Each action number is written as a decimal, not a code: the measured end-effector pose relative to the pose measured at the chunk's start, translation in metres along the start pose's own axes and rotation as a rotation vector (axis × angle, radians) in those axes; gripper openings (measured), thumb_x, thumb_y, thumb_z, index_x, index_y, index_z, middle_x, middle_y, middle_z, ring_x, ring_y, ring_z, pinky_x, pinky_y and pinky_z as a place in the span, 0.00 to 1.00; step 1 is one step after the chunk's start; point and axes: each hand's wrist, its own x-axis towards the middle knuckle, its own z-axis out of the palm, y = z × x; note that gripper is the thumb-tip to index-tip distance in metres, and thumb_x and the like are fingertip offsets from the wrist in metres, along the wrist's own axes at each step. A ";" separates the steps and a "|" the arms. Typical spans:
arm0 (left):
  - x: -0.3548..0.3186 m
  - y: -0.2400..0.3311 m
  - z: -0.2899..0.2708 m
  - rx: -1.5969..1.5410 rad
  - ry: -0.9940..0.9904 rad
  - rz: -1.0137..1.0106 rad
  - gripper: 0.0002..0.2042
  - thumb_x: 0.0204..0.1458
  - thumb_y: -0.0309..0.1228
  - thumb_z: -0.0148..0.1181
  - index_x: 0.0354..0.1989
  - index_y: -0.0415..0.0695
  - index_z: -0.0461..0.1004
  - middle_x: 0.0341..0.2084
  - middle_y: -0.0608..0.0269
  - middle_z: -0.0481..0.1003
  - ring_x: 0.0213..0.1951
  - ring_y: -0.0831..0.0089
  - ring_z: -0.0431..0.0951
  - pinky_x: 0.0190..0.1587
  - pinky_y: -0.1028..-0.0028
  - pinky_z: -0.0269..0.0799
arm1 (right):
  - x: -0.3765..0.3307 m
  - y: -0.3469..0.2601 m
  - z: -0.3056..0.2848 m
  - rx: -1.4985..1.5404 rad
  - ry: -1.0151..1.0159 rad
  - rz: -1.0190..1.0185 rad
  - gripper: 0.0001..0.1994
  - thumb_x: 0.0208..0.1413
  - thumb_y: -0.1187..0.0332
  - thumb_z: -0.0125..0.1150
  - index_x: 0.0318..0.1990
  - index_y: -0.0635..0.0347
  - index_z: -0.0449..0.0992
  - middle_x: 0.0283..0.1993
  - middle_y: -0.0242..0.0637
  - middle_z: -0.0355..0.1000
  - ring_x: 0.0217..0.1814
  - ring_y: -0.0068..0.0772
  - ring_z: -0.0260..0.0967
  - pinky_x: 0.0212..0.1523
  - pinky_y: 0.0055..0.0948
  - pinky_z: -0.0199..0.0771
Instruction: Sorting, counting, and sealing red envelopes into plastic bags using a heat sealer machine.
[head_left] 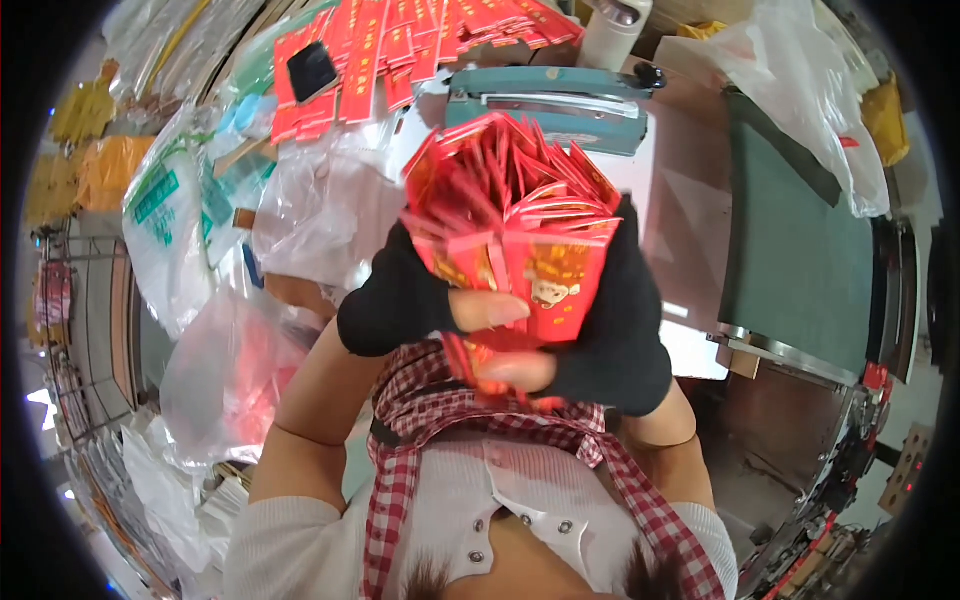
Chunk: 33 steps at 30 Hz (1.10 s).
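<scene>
A thick bundle of red paper envelopes [560,265] with gold print and a small cartoon figure is held up in front of my chest. Its upper ends fan apart, and the left part is smeared by motion. My left hand [410,300], in a black fingerless glove, grips the bundle from the left with the thumb across its front. From the right, my right hand [610,365], gloved the same way, is closed round the lower part, its thumb lying below the left one. The other fingers of both hands are hidden behind the envelopes.
Beyond the bundle stands a teal bar-shaped machine [550,100], probably a bag sealer. Many flat red packets [370,50] with a black object [312,71] on them lie at the far left. Clear plastic bags [320,205] crowd the left; a green conveyor belt [795,240] runs at right.
</scene>
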 end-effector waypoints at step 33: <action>-0.015 -0.053 -0.089 1.620 0.584 0.352 0.07 0.53 0.38 0.57 0.36 0.51 0.74 0.22 0.54 0.76 0.25 0.53 0.77 0.27 0.56 0.69 | -0.001 0.084 0.049 1.015 -0.281 0.449 0.28 0.38 0.56 0.69 0.45 0.67 0.74 0.42 0.39 0.75 0.42 0.30 0.73 0.47 0.30 0.73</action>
